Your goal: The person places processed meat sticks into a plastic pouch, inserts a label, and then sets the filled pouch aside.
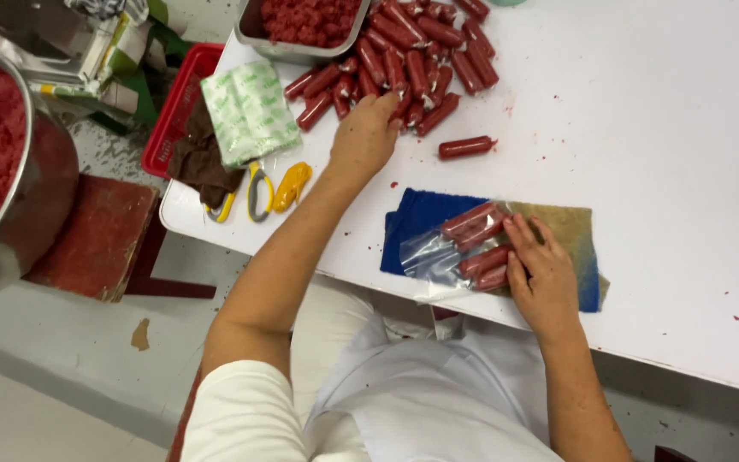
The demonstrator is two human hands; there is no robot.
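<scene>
The left hand (pixel 368 133) is curled over the heap of red sausages (pixel 412 60), fingers hidden, while the right hand (pixel 542 275), fingers together, pins the clear bag (pixel 459 252), part-filled, flat on the blue cloth (pixel 421 214)

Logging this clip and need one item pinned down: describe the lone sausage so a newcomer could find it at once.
Start at the white table and find the sausage pile beside the metal tray, where the left hand reaches. Just right of that hand lies the lone sausage, on bare table. Unlike the others, it touches nothing: neither piled nor bagged.
</scene>
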